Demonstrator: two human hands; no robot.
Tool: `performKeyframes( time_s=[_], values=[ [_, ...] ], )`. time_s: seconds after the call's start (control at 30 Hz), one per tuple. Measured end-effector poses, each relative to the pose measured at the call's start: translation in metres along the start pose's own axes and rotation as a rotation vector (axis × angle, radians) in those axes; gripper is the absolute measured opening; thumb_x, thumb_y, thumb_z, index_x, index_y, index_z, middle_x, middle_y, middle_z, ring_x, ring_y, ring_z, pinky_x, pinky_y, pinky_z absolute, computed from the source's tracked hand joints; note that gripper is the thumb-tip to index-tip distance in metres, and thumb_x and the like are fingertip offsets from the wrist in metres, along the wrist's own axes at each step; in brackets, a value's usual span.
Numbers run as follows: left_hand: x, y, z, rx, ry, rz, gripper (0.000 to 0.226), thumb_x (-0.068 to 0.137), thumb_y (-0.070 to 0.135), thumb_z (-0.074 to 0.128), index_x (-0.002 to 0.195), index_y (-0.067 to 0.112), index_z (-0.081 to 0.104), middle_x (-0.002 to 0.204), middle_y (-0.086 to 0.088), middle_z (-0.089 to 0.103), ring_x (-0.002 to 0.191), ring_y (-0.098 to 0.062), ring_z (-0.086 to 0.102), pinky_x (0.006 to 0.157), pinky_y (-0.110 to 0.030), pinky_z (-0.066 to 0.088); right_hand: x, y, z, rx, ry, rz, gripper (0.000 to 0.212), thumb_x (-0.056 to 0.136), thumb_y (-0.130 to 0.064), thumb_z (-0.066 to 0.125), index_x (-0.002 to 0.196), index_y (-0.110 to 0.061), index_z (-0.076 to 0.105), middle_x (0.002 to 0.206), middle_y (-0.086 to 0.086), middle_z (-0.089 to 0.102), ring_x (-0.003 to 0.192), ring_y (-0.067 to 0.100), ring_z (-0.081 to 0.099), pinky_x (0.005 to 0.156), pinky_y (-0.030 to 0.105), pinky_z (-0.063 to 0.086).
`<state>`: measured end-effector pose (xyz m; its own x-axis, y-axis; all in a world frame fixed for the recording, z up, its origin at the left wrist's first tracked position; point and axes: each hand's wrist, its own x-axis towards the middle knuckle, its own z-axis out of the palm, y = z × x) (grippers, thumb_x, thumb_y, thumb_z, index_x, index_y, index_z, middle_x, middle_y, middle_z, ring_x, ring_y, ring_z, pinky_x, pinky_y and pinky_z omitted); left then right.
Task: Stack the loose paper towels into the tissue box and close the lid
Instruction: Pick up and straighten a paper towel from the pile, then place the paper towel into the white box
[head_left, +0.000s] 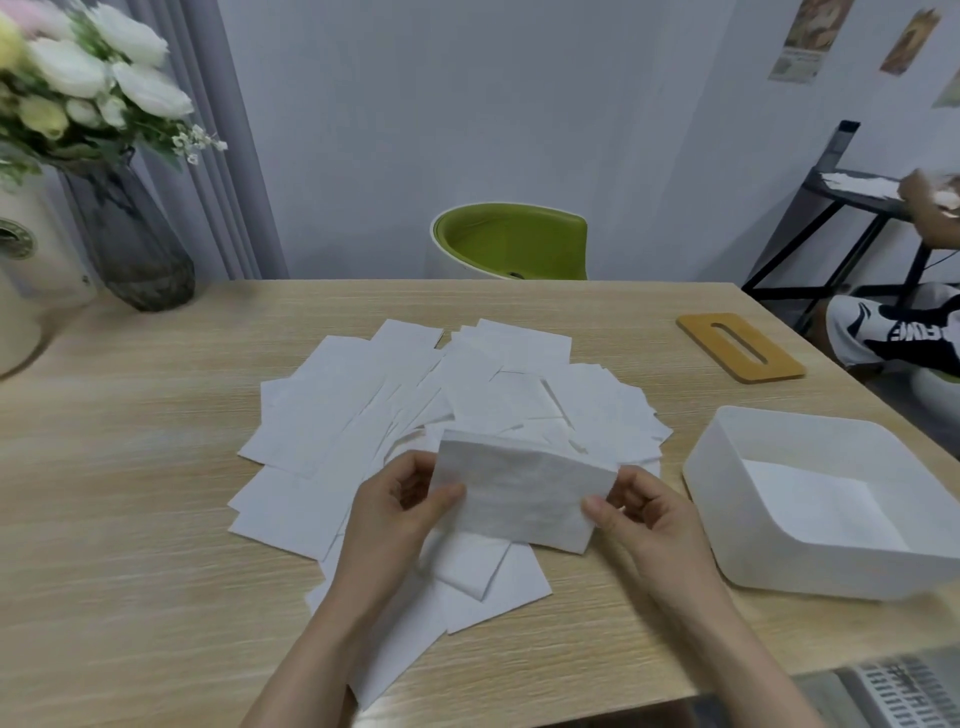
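Head view: one wide look down onto a pale wood-grain desk (130, 519).
Left hand (400, 512): its grip is closed on the held paper towel (519, 493), thumb on the near face at the sheet's left edge, the other fingers curled behind it.
Right hand (641, 512): its grip pinches the same towel at the lower right corner, thumb in front, fingers tucked behind.
Held towel relative to the grips: it spans the gap between both hands, lifted off the desk and tilted, its upper edge farther from the person than its lower edge; the left grip sits at its 9 o'clock side, the right grip at about 4 o'clock.
Loose paper towels (415, 395): a fanned, overlapping spread of white sheets on the desk, lying under and beyond the hands, from 12 o'clock round to 7 o'clock of the held towel.
Tissue box (727, 499): white, open-topped, at 3 o'clock of the right hand, near it but apart; something flat and white lies at its bottom.
Lid (740, 347): tan, with a slot, flat on the desk at about 1 o'clock of the hands, apart from the box.
Vase of flowers (124, 228): at the desk's far left corner.
Green chair (511, 241): behind the desk's far edge.
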<state>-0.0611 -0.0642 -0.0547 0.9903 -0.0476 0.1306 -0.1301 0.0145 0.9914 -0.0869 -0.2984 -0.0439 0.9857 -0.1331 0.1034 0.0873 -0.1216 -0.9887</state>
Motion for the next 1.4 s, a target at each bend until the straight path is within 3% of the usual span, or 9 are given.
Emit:
performKeyframes(
  time_s=[0.13, 0.33, 0.57, 0.67, 0.77, 0.9, 1.07, 1.23, 1.4],
  values=[
    [0.005, 0.008, -0.003, 0.045, 0.013, 0.102, 0.014, 0.075, 0.022, 0.072, 0.087, 0.028, 0.071, 0.09, 0.003, 0.074, 0.085, -0.011, 0.068, 0.077, -0.016, 0.05, 0.004, -0.009, -0.004, -0.1, 0.039, -0.114, 0.024, 0.08, -0.005, 0.072, 0.075, -0.028, 0.068, 0.069, -0.011, 0.065, 0.063, 0.002, 0.051, 0.064, 0.012, 0.04],
    [-0.003, -0.006, -0.003, -0.003, -0.103, 0.032, 0.017, 0.081, 0.024, 0.069, 0.096, 0.032, 0.07, 0.101, 0.002, 0.073, 0.097, -0.015, 0.069, 0.08, -0.021, 0.052, -0.005, 0.001, 0.003, -0.071, -0.053, 0.0, 0.027, 0.082, -0.004, 0.069, 0.093, -0.028, 0.072, 0.08, -0.006, 0.071, 0.069, 0.0, 0.06, 0.067, 0.012, 0.046],
    [-0.001, -0.01, 0.006, 0.076, -0.091, 0.023, 0.02, 0.088, 0.036, 0.058, 0.104, 0.028, 0.067, 0.101, 0.009, 0.072, 0.097, -0.012, 0.067, 0.085, -0.034, 0.052, -0.008, 0.008, 0.015, -0.086, -0.057, 0.037, 0.027, 0.087, 0.001, 0.063, 0.101, -0.021, 0.068, 0.082, -0.017, 0.073, 0.074, -0.006, 0.064, 0.067, 0.006, 0.044],
    [0.0, -0.007, 0.007, 0.115, -0.078, 0.07, 0.029, 0.086, 0.047, 0.054, 0.105, 0.028, 0.065, 0.102, 0.011, 0.071, 0.099, -0.008, 0.065, 0.083, -0.026, 0.051, -0.004, 0.003, 0.01, -0.136, -0.017, -0.008, 0.026, 0.087, -0.002, 0.063, 0.098, -0.025, 0.067, 0.083, -0.022, 0.071, 0.074, -0.009, 0.062, 0.067, 0.005, 0.042],
    [-0.001, -0.008, 0.009, 0.119, -0.082, 0.063, 0.029, 0.087, 0.048, 0.053, 0.097, 0.022, 0.061, 0.091, 0.013, 0.068, 0.086, -0.005, 0.063, 0.074, -0.023, 0.048, -0.003, 0.002, 0.007, -0.178, -0.063, -0.001, 0.031, 0.088, -0.007, 0.064, 0.109, -0.029, 0.061, 0.1, -0.018, 0.071, 0.093, -0.005, 0.063, 0.079, 0.011, 0.047],
    [-0.003, -0.009, 0.014, 0.17, -0.086, 0.035, 0.048, 0.082, 0.057, 0.048, 0.098, 0.012, 0.058, 0.091, -0.005, 0.066, 0.088, -0.027, 0.06, 0.073, -0.037, 0.046, -0.005, 0.015, 0.009, -0.329, -0.13, 0.123, 0.026, 0.095, -0.016, 0.056, 0.113, -0.035, 0.052, 0.11, 0.003, 0.064, 0.109, 0.02, 0.056, 0.096, 0.033, 0.047],
    [0.001, -0.007, 0.021, 0.323, -0.07, 0.002, 0.035, 0.09, 0.056, 0.039, 0.09, 0.023, 0.05, 0.086, -0.001, 0.057, 0.09, -0.027, 0.052, 0.071, -0.034, 0.037, -0.003, 0.015, 0.01, -0.395, -0.168, 0.156, 0.037, 0.098, -0.023, 0.048, 0.134, -0.032, 0.043, 0.121, 0.0, 0.057, 0.123, 0.018, 0.045, 0.106, 0.043, 0.037],
    [0.002, -0.002, 0.025, 0.32, 0.041, -0.029, 0.027, 0.096, 0.043, 0.046, 0.085, 0.018, 0.048, 0.079, 0.003, 0.06, 0.077, -0.016, 0.056, 0.066, -0.032, 0.039, -0.003, 0.007, 0.01, -0.217, -0.117, 0.135, 0.032, 0.099, -0.011, 0.047, 0.124, -0.029, 0.053, 0.113, -0.012, 0.068, 0.114, 0.008, 0.058, 0.097, 0.03, 0.045],
    [0.004, 0.011, 0.026, 0.094, 0.19, -0.046, 0.01, 0.088, 0.03, 0.067, 0.088, 0.021, 0.063, 0.077, 0.014, 0.068, 0.072, -0.004, 0.062, 0.063, -0.026, 0.046, -0.002, -0.005, 0.005, 0.09, -0.079, 0.115, 0.021, 0.095, 0.004, 0.047, 0.107, -0.006, 0.061, 0.098, 0.007, 0.074, 0.092, 0.018, 0.07, 0.076, 0.021, 0.053]
  ],
)
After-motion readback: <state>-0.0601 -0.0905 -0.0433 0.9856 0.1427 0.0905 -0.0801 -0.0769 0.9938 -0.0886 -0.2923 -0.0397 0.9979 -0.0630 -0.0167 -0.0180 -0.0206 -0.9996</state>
